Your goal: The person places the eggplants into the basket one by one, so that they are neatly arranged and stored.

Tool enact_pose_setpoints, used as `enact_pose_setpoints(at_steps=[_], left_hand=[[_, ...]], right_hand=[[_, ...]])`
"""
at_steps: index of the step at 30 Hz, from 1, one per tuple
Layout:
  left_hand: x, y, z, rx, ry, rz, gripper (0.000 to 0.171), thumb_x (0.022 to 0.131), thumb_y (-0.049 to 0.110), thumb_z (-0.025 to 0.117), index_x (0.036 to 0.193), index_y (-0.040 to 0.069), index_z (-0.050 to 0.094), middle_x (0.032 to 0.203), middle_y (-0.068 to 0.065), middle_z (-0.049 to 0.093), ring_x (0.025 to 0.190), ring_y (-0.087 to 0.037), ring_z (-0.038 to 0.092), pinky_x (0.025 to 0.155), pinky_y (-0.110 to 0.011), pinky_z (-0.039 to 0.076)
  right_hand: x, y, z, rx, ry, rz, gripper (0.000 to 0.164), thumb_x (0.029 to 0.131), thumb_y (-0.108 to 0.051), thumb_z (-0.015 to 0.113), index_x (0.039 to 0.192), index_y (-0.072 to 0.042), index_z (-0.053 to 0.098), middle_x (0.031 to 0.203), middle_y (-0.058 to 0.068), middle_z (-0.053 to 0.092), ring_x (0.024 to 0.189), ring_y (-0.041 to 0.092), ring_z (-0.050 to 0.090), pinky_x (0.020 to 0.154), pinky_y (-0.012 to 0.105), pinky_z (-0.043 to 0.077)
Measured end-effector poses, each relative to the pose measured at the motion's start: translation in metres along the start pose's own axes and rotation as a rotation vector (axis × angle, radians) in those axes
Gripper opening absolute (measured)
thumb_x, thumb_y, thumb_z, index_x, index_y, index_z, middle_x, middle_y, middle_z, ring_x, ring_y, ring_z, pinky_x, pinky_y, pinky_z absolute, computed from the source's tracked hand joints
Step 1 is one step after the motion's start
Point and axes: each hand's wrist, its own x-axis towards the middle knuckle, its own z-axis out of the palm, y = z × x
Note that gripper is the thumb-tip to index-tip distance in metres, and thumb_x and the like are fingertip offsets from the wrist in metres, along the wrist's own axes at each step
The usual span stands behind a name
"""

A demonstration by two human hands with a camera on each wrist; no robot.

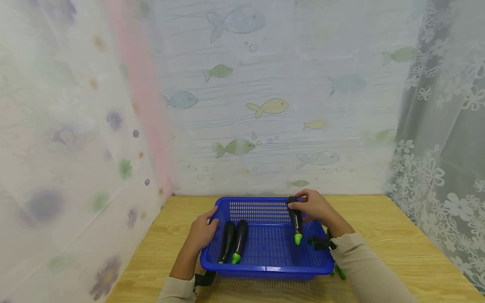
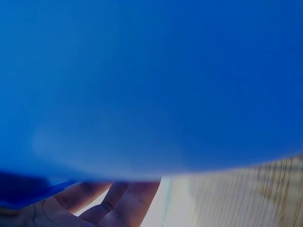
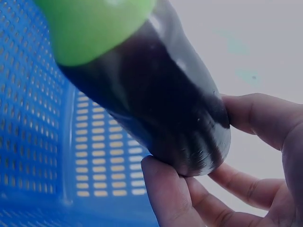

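Note:
A blue plastic basket (image 1: pixel 267 268) with slotted walls sits on the table. My left hand (image 1: pixel 202 231) holds its left rim, thumb over the edge; in the left wrist view the basket wall (image 2: pixel 156 85) hides much of that hand. My right hand (image 1: pixel 317 207) grips an eggplant (image 1: pixel 296 222) by its rounded dark end, over the right part of the basket. Its bright green stem end points down toward me. In the right wrist view, thumb and fingers pinch the glossy eggplant (image 3: pixel 156 94). Two more eggplants, a left one (image 1: pixel 227 242) and a right one (image 1: pixel 241 240), lie side by side at the basket's left.
Green tips (image 1: pixel 341 271) show beside the basket's right front corner, mostly hidden by the basket and right sleeve. The wooden table (image 1: pixel 394 248) extends to both sides. A fish-patterned sheet (image 1: pixel 273 126) hangs behind the table's far edge.

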Motion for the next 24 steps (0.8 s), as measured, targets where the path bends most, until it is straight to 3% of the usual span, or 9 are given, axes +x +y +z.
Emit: enact_pose_setpoints(at_steps=[8,13,24], left_hand=[[0.002,-0.001,0.001,-0.005,-0.001,0.009,0.052,0.102,0.020,0.054,0.154,0.014,0.050,0.154,-0.020,0.052,0.135,-0.041,0.055,0.099,-0.057,0.051],[0.002,0.000,0.000,-0.010,-0.004,0.011,0.052,0.102,0.020,0.054,0.154,0.014,0.051,0.154,-0.021,0.052,0.132,-0.039,0.058,0.096,-0.055,0.052],[0.002,-0.003,0.001,0.000,0.001,0.018,0.052,0.103,0.019,0.053,0.154,0.013,0.051,0.153,-0.022,0.052,0.137,-0.041,0.054,0.101,-0.059,0.049]], right_hand=[[0.008,0.000,0.013,-0.016,-0.010,-0.009,0.062,0.092,-0.023,0.077,0.141,0.005,0.052,0.125,0.029,0.063,0.097,0.030,0.073,0.071,0.048,0.063],[0.012,-0.004,0.022,0.002,-0.021,0.008,0.062,0.093,-0.021,0.076,0.143,0.005,0.051,0.129,0.030,0.061,0.098,0.031,0.073,0.074,0.051,0.062],[0.021,-0.001,0.039,0.038,-0.032,0.052,0.061,0.091,-0.018,0.077,0.142,0.005,0.052,0.123,0.028,0.063,0.098,0.031,0.072,0.069,0.047,0.063]])
